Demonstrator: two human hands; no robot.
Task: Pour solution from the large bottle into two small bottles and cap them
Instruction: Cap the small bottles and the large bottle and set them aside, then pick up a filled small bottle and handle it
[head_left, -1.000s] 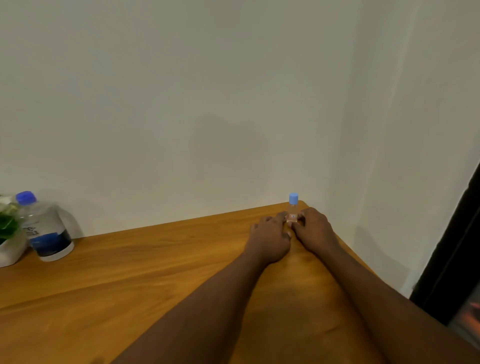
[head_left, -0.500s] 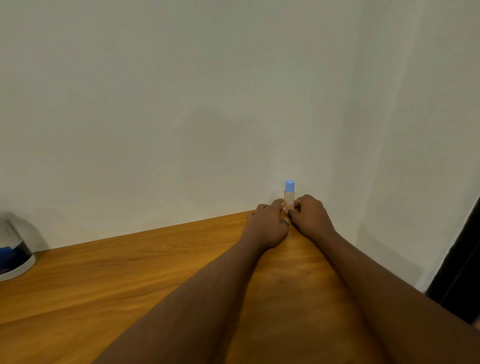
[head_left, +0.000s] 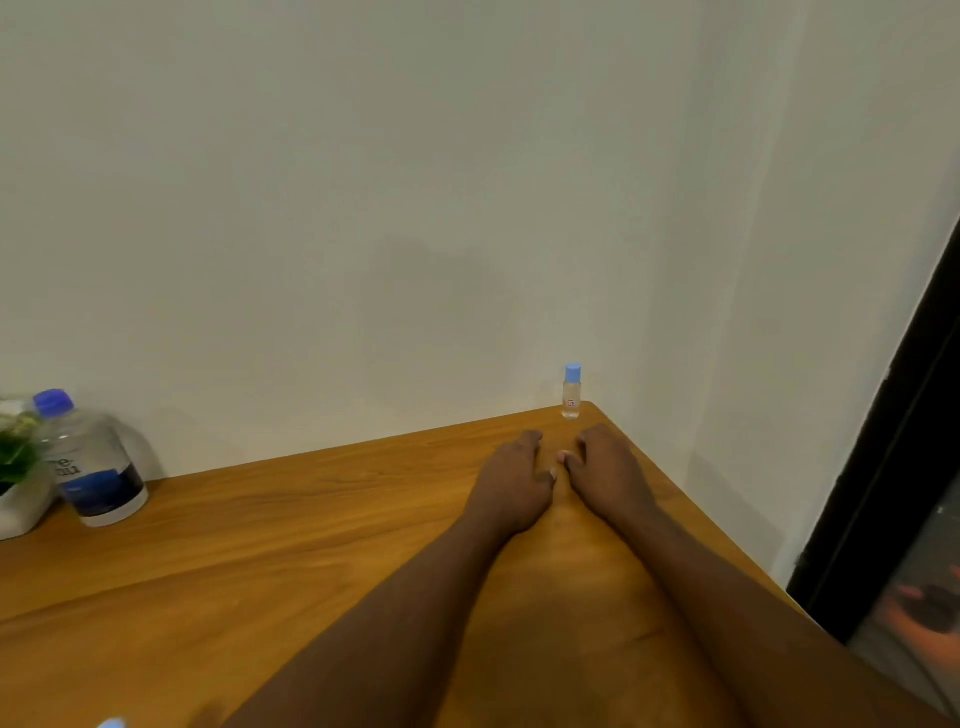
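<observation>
While both hands (head_left: 511, 483) (head_left: 605, 475) rest empty, small bottle (head_left: 571, 391) stands free, plant (head_left: 15, 452) cropped, large bottle (head_left: 91, 462) beside it.

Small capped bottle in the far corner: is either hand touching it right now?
Apart. The head view shows the small bottle standing alone on the table, with bare wood between it and the fingertips of the left hand and right hand.
</observation>
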